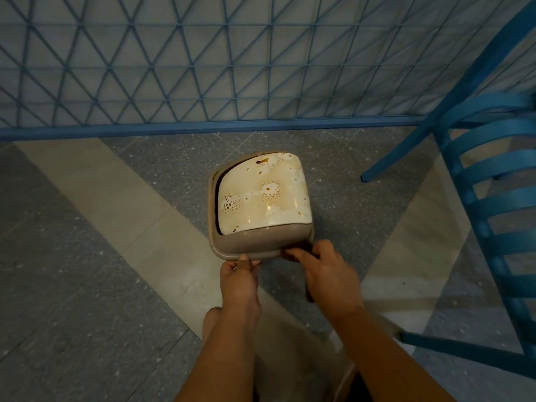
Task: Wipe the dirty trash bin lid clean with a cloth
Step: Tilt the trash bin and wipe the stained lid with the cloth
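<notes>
A small beige trash bin stands on the tiled floor in the middle of the view. Its white swing lid is tilted and covered with brown stains and spots. My left hand pinches the bin's near rim with thumb and fingers. My right hand grips the near right corner of the rim, and something dark shows under its fingers; I cannot tell what it is. No cloth is clearly visible.
A blue metal lattice fence with a low rail runs behind the bin. A blue slatted chair stands at the right, its legs close to the bin. The floor has grey speckled and pale beige tiles. My knee is below the hands.
</notes>
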